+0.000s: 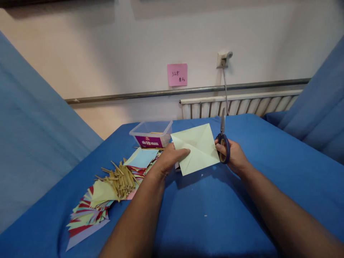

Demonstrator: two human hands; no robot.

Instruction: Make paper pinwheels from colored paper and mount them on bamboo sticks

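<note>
A pale green square of paper (200,147) with diagonal creases is held up above the blue cloth. My left hand (172,157) pinches its left side, thumb on top and the other fingers hidden beneath. At the paper's right edge, my right hand (233,154) grips dark-handled scissors (223,138) by the finger loops. Their blades point up and away from me and look closed. The right fingertips are close to the paper's edge; whether they touch it I cannot tell. Something small and dark lies partly hidden under the paper's lower left corner.
Left of my hands lie a fanned pile of coloured paper (88,215), a heap of short wooden sticks (123,181) and a light blue sheet (143,157). Behind stands a clear plastic box (150,128) with a purple label. A radiator (242,104) and pink note (177,74) are beyond the table.
</note>
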